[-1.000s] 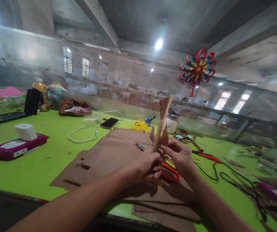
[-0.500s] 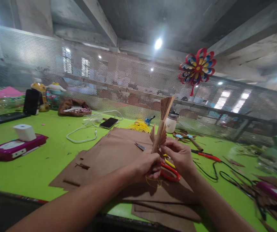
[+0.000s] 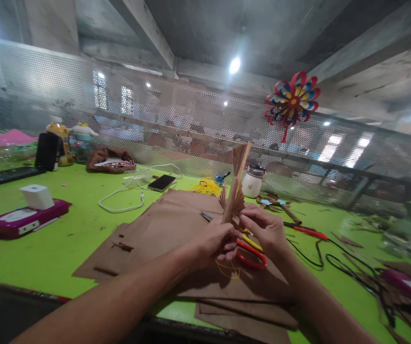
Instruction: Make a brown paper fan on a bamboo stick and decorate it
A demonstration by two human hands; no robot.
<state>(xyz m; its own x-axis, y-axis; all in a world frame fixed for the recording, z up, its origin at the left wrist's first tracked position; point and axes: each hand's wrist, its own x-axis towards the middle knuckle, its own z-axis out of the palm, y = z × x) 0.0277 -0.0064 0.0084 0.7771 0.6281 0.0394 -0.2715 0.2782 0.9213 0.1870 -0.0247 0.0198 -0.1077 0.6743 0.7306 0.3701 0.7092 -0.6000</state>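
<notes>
Your left hand [image 3: 221, 241] is gripping a pleated brown paper piece [image 3: 231, 203] by its lower end, the fingers curling closed around it. The piece is standing roughly upright, tilting slightly right, with fan folds spreading at its top and on both sides of a rolled middle part; you are holding it above the worktop [image 3: 79, 253], between its near and far edges. Your right hand [image 3: 267, 228] is hovering at the piece's lower right pleats, thumb and forefinger nearly meeting; cannot tell whether these fingers are pinching the paper. Beneath both hands, brown paper sheets [image 3: 162, 229] are lying stacked and reaching to the near edge. Scissors [image 3: 250, 265] with red and yellow handles are lying on the stack, partly hidden behind your left hand, and a thin yellow strand [image 3: 231, 277] is looping just below that hand. Toward the far edge, a tangle of yellow thread [image 3: 205, 187] is lying beyond the stack, with a dark phone [image 3: 161, 182] resting to its left and a pale jar [image 3: 252, 185] standing to its right. Toward the right edge, a red-handled tool [image 3: 310, 232] is lying among black cords.
</notes>
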